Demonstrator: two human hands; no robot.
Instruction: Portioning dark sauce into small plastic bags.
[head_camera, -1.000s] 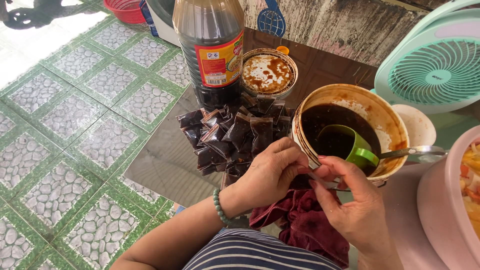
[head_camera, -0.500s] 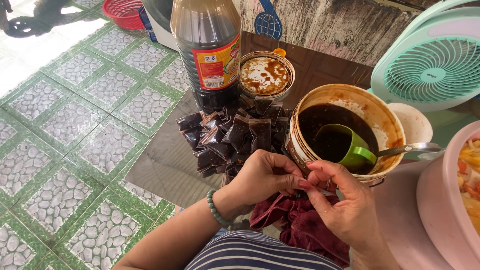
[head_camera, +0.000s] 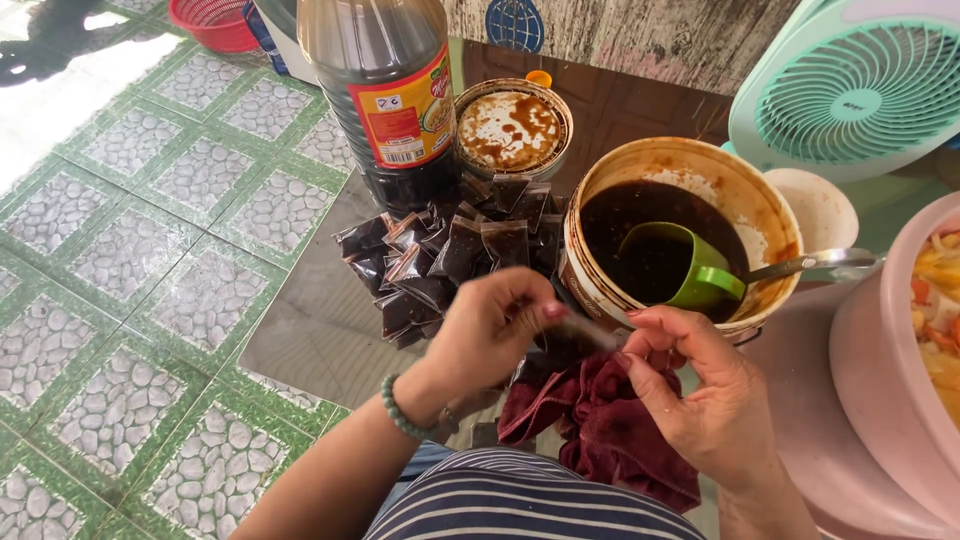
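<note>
My left hand (head_camera: 495, 335) and my right hand (head_camera: 700, 395) meet in front of a round tub of dark sauce (head_camera: 600, 215). Between their fingertips they pinch a small clear plastic sachet (head_camera: 580, 330); its lower part is hidden by the hands. A green scoop (head_camera: 690, 265) sits in the sauce. Just left of the tub lies a pile of small filled dark sachets (head_camera: 440, 265) on the grey table (head_camera: 310, 330). Under my hands lies a dark red cloth (head_camera: 610, 430). A green bead bracelet is on my left wrist.
A large plastic bottle of dark liquid (head_camera: 385, 100) stands behind the pile, beside a sauce-smeared lid (head_camera: 510, 130). A mint-green fan (head_camera: 850, 85), a small white bowl (head_camera: 810, 205), a metal spoon handle (head_camera: 815, 262) and a pink basin (head_camera: 885, 380) are at right. Green tiled floor lies left.
Both hands have drawn slightly down and toward me from the tub's rim, still pinching the sachet between them. Nothing else on the table has moved.
</note>
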